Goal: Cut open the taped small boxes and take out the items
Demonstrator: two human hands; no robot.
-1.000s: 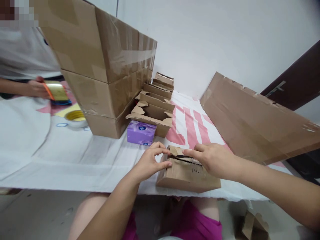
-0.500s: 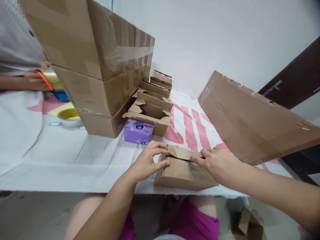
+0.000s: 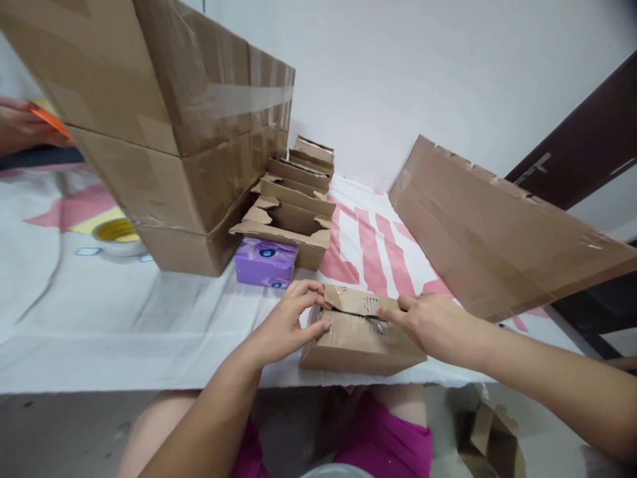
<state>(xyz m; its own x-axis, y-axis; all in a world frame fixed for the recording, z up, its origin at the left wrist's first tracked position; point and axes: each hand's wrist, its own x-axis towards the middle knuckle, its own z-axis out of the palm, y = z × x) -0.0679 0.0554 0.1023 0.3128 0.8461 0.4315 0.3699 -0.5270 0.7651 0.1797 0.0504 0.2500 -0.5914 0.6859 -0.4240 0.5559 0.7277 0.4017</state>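
Note:
A small taped cardboard box lies near the table's front edge, with printed marks and a torn slit along its top. My left hand grips its left end, thumb on the top face and fingers at the raised flap. Over the right part of the lid, my right hand is closed, its index finger stretched along the slit. A thin knife blade shows at that fingertip; the handle is mostly hidden by the hand. Just beyond my left hand sits a purple tissue pack.
Several opened cardboard boxes stand in a row beside a tall stack of taped boxes. A large cardboard sheet leans at right. A tape roll and another person's hand are at left. Cardboard scrap lies on the floor.
The view has shifted slightly, moving everything a little left. The blade now shows at my right fingertip over the slit. The other person's hand has moved left, partly out of view.

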